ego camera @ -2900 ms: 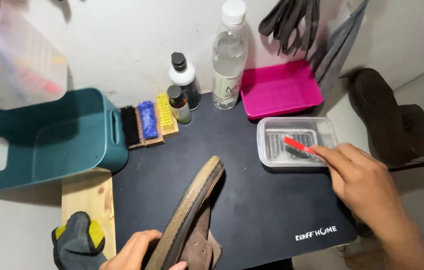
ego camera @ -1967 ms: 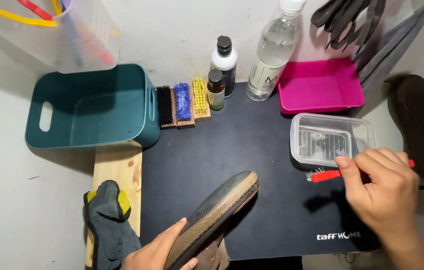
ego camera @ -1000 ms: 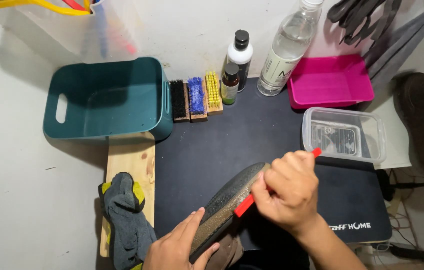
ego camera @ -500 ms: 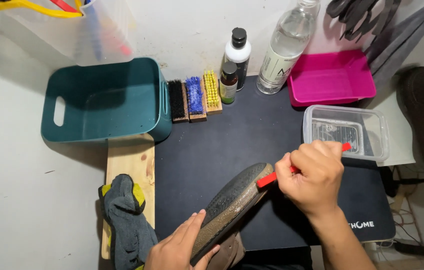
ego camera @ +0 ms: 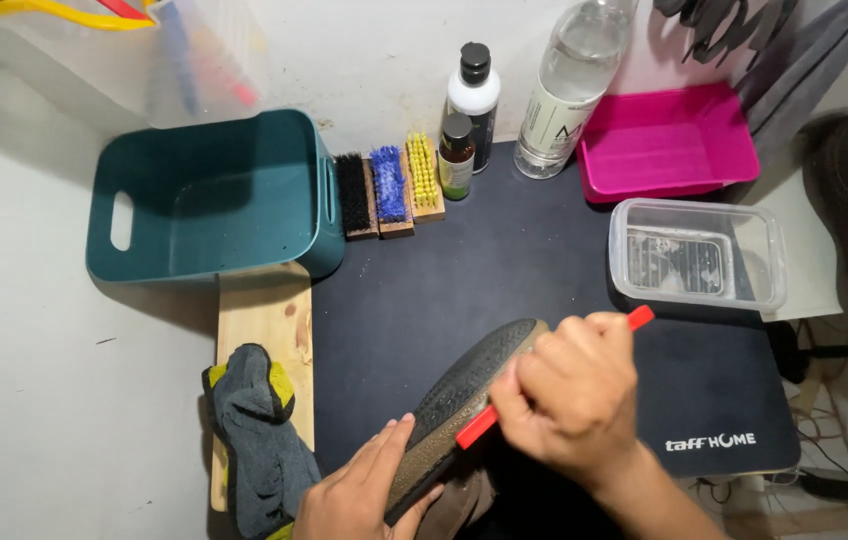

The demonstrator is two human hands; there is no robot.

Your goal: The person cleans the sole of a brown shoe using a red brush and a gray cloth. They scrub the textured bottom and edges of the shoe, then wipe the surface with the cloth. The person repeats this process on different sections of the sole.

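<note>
My left hand (ego camera: 359,490) grips a dark shoe (ego camera: 459,400) by its near end, holding it tilted with the textured black sole turned up. My right hand (ego camera: 574,395) is closed around a red-handled brush (ego camera: 634,320). One red end pokes out below my fingers against the sole's edge; the other end sticks out toward the upper right. The bristles are hidden. Both hands hover over the black mat (ego camera: 504,270) near its front edge.
A clear plastic tub (ego camera: 699,255) and a pink tray (ego camera: 669,140) sit right. Two bottles (ego camera: 469,95), a water bottle (ego camera: 569,90) and three small brushes (ego camera: 389,185) line the back. A teal basket (ego camera: 209,195), wooden board (ego camera: 264,315) and grey glove (ego camera: 254,440) lie left.
My right hand lifted the red brush out of the clear tub and carried it left to the shoe sole. It now sits lower along the sole than half a second ago.
</note>
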